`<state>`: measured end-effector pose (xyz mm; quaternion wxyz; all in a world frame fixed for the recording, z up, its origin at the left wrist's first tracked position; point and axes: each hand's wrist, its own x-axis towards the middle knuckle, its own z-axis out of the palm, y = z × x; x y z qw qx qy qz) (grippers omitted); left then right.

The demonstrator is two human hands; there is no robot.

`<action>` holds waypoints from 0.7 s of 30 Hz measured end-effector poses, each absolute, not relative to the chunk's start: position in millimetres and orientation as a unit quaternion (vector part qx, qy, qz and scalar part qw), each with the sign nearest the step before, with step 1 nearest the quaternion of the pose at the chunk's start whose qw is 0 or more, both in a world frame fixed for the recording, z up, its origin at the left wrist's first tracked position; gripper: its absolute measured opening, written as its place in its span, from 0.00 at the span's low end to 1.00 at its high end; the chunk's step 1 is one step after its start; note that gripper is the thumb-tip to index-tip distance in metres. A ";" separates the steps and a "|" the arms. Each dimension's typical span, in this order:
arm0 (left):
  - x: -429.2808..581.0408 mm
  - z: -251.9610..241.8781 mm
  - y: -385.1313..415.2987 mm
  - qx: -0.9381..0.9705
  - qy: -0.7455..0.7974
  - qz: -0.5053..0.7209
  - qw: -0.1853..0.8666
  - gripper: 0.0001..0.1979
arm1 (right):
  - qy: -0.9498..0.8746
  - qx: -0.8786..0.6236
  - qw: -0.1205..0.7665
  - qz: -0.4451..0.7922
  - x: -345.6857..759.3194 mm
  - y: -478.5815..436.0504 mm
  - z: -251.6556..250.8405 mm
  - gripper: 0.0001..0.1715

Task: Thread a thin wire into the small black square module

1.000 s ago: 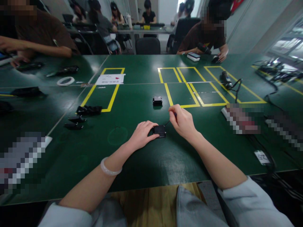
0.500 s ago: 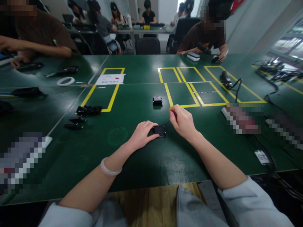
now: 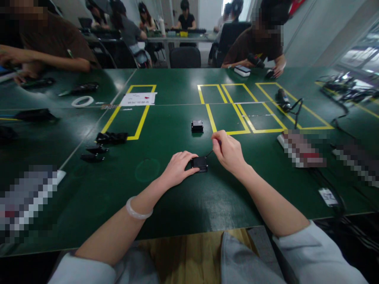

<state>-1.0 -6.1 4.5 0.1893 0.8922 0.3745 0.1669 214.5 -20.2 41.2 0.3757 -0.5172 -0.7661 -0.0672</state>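
Observation:
My left hand grips the left side of a small black box that lies on the green table, thumb at its near edge and fingers at its far edge. My right hand is closed around a thin dark tool, whose tip meets the box at its far right corner. Most of the tool's handle is hidden in the fist. A second black box stands on the table beyond the first, touched by neither hand.
Black parts lie to the left, near a paper sheet and a white ring. Yellow tape outlines mark the green table. Cables and a pixelated device are at right. People sit across the table.

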 end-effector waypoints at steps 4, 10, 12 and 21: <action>-0.8 4.3 -5.8 0.893 0.375 0.165 0.186 0.18 | -0.762 -0.523 0.376 -0.072 214.1 -20.3 40.9 0.10; -1.6 2.5 -5.5 0.892 0.375 0.168 0.187 0.18 | -0.770 -0.520 0.363 -0.069 215.2 -20.5 41.1 0.11; -1.8 2.1 -5.5 0.892 0.374 0.171 0.188 0.18 | -0.771 -0.519 0.361 -0.072 215.4 -20.6 41.4 0.12; -1.3 4.7 -6.4 0.890 0.376 0.169 0.195 0.18 | -0.770 -0.518 0.366 -0.069 213.3 -21.7 42.5 0.10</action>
